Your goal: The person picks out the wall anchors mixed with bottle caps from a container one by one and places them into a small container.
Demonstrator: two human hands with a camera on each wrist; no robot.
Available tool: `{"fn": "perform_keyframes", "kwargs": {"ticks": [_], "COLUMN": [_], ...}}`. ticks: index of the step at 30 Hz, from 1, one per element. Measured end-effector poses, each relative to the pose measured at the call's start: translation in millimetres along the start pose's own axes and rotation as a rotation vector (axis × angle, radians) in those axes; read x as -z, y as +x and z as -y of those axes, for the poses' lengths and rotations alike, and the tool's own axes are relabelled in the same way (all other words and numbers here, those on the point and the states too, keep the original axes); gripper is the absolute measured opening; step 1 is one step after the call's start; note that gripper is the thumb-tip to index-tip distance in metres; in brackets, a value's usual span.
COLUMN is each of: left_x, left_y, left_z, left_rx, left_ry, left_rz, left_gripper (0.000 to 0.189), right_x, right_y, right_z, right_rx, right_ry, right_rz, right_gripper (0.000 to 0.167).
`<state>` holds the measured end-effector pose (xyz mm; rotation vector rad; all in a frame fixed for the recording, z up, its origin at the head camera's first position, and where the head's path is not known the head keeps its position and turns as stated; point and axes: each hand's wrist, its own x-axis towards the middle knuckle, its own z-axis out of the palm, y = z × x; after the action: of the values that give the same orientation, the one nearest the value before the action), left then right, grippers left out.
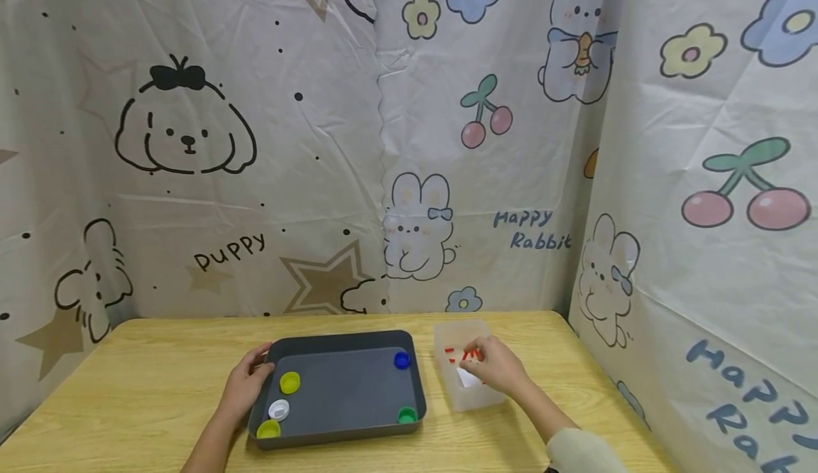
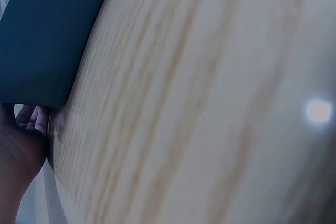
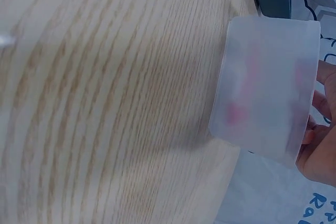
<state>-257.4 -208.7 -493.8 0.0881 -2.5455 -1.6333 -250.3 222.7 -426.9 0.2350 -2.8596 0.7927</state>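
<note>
In the head view, my left hand [image 1: 249,381] holds the left edge of a dark grey tray [image 1: 345,428], with the thumb at its rim. The left wrist view shows fingers [image 2: 39,119] against the end of the tray. Inside it lie two yellow caps [image 1: 290,382], a white cap [image 1: 278,410], a blue cap [image 1: 401,361] and a green cap [image 1: 407,415]. My right hand [image 1: 498,366] reaches over a translucent box [image 1: 460,400], fingertips bent down among small red pieces [image 1: 450,351]. I cannot tell whether they pinch one.
Both containers stand on a wood-grain table [image 1: 511,444], the box just right of the tray. A white piece [image 1: 469,378] lies in the box. A printed curtain [image 1: 319,175] hangs behind the table and along its right side.
</note>
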Motion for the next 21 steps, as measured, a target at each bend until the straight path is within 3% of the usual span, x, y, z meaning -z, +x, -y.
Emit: {"fn": "perform_keyframes", "kwargs": {"ticks": [21], "left_x": [-0.1], "left_y": [0.9], "left_z": [0.7], "left_rx": [0.002], "left_ry": [-0.003], "left_rz": [0.004], "left_gripper": [0.048], "right_x": [-4.0], "right_y": [4.8], "right_z": [-2.6], "right_rx": [-0.035], "right_ry": [0.040], "right_rz": [0.006], "right_gripper": [0.029]}}
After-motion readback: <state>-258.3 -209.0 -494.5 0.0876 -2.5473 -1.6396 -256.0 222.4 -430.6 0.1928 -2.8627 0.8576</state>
